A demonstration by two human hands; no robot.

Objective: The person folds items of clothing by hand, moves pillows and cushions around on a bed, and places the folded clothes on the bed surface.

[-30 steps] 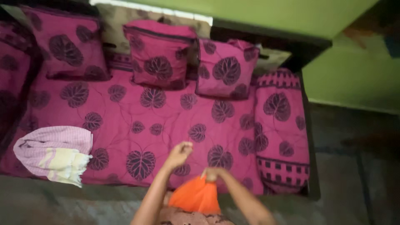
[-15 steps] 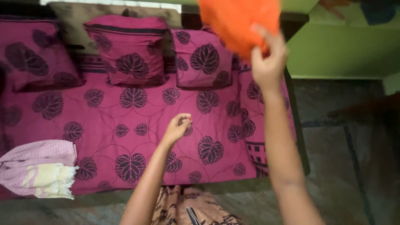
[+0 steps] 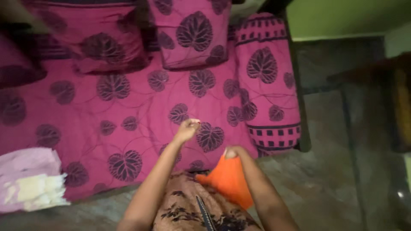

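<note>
Cloth-shaking is your step: right hand [image 3: 231, 152] grips the orange cloth [image 3: 229, 182] at lower centre, left hand [image 3: 187, 129] clenched above the bed [image 3: 141, 107]; next calls for spreading it.

The wide middle of the bed [image 3: 128, 102] lies open beyond the left hand [image 3: 186, 129]. A bolster [image 3: 267, 85] walls off the right edge, cushions [image 3: 190, 32] line the back, and a folded pale cloth [image 3: 28, 179] (blurred, perhaps a towel) takes the near-left corner.
</note>
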